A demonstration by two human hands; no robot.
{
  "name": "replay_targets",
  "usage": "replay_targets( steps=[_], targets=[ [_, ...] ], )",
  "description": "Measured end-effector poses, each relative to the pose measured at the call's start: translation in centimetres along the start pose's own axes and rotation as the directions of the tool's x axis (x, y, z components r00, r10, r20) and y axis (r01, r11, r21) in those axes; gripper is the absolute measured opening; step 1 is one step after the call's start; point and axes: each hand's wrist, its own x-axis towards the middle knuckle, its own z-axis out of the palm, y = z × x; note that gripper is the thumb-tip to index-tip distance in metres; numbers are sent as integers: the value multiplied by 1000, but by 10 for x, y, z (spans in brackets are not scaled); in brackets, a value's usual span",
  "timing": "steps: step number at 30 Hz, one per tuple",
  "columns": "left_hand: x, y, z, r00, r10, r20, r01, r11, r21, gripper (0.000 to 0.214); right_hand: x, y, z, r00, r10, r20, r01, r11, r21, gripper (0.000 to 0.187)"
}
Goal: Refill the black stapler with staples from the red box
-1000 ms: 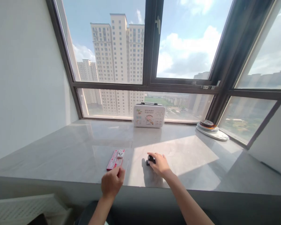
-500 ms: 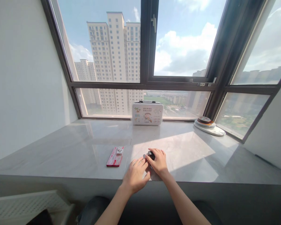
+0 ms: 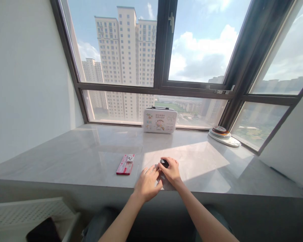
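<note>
Right hand (image 3: 171, 170) grips a small, glossy black object (image 3: 164, 164) on the near side of the grey marble-look sill (image 3: 65, 161), probably to steady it; left hand (image 3: 147, 185) spreads palm-down just left, contact unclear. Flat red-and-white rectangular packs (image 3: 124, 168) lie farther left, seemingly out of the way.

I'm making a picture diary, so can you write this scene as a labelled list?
Right grip: around a small black thing
Left grip: open, fingertips near the black thing
Further left: flat red-and-white packs, small white box on top
By the window: white case, standing
Right corner: stacked round things
Surface: pale ledge, partly sunlit
</note>
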Motion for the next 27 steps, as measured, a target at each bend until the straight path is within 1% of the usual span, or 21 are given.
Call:
replay_targets(
  steps=[3,6,9,12,15,17,19,21,23,25,27],
  targets=[
    [0,-1,1,1000,-8,2,8,1000,0,54,1,-1,0,996,71,-59,-64,990,126,30],
    [-1,-1,0,1000,-10,2,10,1000,4,54,5,-3,-1,975,180,-134,-138,952,271,42],
    [0,-1,-1,1000,-3,10,3,1000,4,58,14,2,-6,928,308,-211,-203,891,406,48],
    [1,-2,-1,1000,-4,30,4,1000,-3,61,24,15,-15,857,451,-250,-261,797,545,51],
    [1,-4,0,999,-26,41,26,1000,1,65,24,33,-30,792,581,-188,-331,667,667,52],
    [2,-5,1,998,-43,40,43,999,7,69,19,44,-41,770,629,-107,-381,588,714,50],
    [2,-6,3,998,-55,39,55,998,10,72,12,53,-53,761,648,-34,-422,533,734,45],
    [2,-7,4,997,-61,38,60,998,13,71,4,59,-64,756,655,12,-449,504,738,42],
    [2,-6,5,997,-68,38,67,998,21,70,-5,63,-73,751,660,22,-460,498,735,41],
    [2,-6,5,996,-77,38,76,997,33,69,-15,65,-81,743,669,-2,-458,510,728,44],
    [3,-5,6,996,-81,36,79,996,43,69,-25,64,-87,735,677,-48,-447,536,716,52]
  ],
)
